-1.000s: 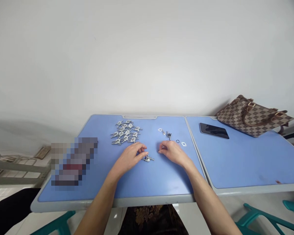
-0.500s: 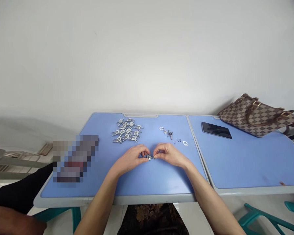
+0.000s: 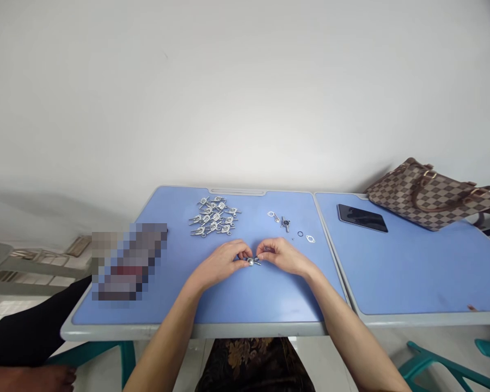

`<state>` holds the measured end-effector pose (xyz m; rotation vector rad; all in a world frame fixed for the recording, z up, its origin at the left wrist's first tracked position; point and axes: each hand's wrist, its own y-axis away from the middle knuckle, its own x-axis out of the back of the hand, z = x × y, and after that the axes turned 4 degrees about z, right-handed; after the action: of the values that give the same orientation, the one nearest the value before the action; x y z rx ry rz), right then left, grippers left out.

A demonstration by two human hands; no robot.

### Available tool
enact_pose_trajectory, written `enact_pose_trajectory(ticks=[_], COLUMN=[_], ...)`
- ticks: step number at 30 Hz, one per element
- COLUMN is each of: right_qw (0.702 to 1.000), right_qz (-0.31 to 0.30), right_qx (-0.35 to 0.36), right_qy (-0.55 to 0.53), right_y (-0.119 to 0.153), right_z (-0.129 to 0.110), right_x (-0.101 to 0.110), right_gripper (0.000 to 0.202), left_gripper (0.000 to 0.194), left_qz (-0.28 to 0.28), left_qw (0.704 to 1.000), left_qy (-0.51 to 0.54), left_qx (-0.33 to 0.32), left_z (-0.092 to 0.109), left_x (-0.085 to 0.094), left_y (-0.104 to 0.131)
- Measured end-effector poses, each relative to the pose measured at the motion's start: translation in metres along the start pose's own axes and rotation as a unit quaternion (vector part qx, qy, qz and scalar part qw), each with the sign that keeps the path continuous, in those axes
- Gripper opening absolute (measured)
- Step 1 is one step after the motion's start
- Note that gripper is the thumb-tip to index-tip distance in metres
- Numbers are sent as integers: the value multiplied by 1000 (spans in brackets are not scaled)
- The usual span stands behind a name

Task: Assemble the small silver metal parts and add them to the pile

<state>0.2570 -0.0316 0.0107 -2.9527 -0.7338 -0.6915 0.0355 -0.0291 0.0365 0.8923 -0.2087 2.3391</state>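
Between my two hands, low over the blue tabletop, is a small silvery metal fitting that looks like a little valve with a lever. The thumb and fingers of my left hand pinch its left side. From the right, my right hand is closed in a pinch at its thin end; the fingertips hide part of it. Several similar metal fittings lie in a cluster beyond my left hand. Beyond my right hand are a loose metal valve body, a dark O-ring and a flat pale gasket.
Two blue tables meet at a seam right of my hands. The right one bears a phone and a checkered handbag. A blurred-out object lies at the left. Another person's hand shows at bottom left.
My right fingertips have shifted slightly up on the fitting, and more of its thin end shows below them. My left hand keeps its pinch. The whole view has shifted a little.
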Motion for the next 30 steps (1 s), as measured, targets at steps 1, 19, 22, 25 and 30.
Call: enact_pose_trajectory(ticks=[1, 19, 22, 25, 30], right_qw=[1000, 997, 997, 999, 1000], right_qz=[0, -25, -25, -18, -11], right_qx=[0, 8, 3, -4, -6], right_qy=[-9, -75, -70, -39, -11], right_y=[-1, 3, 4, 4, 4], right_z=[0, -12, -10, -9, -11], right_x=[-1, -5, -5, -4, -3], right_gripper=[11, 14, 8, 5, 5], left_gripper=[13, 17, 20, 16, 12], left_qz=[0, 4, 27, 45, 47], left_qw=[1000, 1000, 999, 999, 998], left_qy=[1, -17, -22, -22, -18], left_qx=[0, 2, -4, -16, -45], left_z=[0, 2, 6, 10, 11], left_x=[0, 3, 2, -1, -6], left_y=[0, 4, 5, 4, 0])
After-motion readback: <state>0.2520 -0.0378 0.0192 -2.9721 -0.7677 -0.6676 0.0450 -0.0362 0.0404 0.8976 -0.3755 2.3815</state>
